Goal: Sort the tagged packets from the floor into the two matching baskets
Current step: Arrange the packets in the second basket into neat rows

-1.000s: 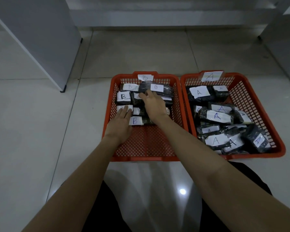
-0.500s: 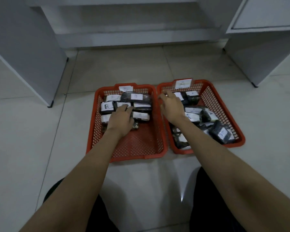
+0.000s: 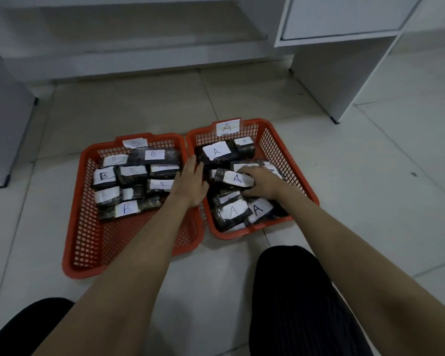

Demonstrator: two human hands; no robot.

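Note:
Two orange mesh baskets sit side by side on the tiled floor. The left basket [image 3: 85, 242] carries a B tag and holds several dark packets with white B labels [image 3: 154, 154]. The right basket [image 3: 307, 194] carries an A tag [image 3: 228, 127] and holds several dark packets labelled A [image 3: 216, 152]. My left hand [image 3: 192, 182] lies flat and open over the rims where the two baskets meet. My right hand [image 3: 261, 182] is inside the A basket, fingers curled around one A packet [image 3: 233, 179] on top of the pile.
A white cabinet [image 3: 344, 47] stands at the back right, its foot near the A basket. A grey panel [image 3: 3, 119] rises at the left. A step runs along the back wall. My knees in dark trousers [image 3: 293, 291] are at the bottom. No packets lie on the floor.
My right hand moved from the A basket's far-left rim down onto an A packet. My left hand shifted right from the B packets to the rims between the baskets.

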